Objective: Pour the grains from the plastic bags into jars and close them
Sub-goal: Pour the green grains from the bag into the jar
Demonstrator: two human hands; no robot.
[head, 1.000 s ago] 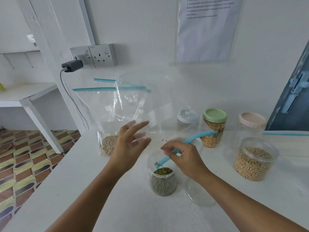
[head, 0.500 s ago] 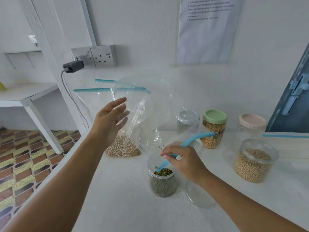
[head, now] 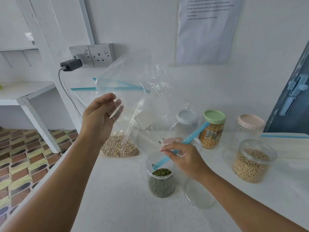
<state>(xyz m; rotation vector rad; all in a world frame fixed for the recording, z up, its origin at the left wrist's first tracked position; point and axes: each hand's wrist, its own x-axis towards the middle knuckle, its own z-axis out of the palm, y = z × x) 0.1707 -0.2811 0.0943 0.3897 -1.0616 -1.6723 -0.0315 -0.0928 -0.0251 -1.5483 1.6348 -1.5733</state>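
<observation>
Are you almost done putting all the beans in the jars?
Partly. The green-lidded jar of corn is filled and closed. The soybean jar is filled but open. In hand: the right hand and left hand tip a nearly empty plastic bag over the mung bean jar. Left: the bag of pale grains, an empty jar, and lids.

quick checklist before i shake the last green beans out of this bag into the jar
1. Bag mouth over the jar: ok, the blue zip edge dips into the open green bean jar.
2. Right hand grip: ok, it pinches the zip edge.
3. Left hand lifting the bag: cannot tell, fingers sit at the bag's raised end, grip unclear through the plastic.
4. Bag empty: not ok, a few beans cling inside.
5. Room in the jar: ok, beans sit below the rim.
6. Lid at hand: cannot tell.
</observation>
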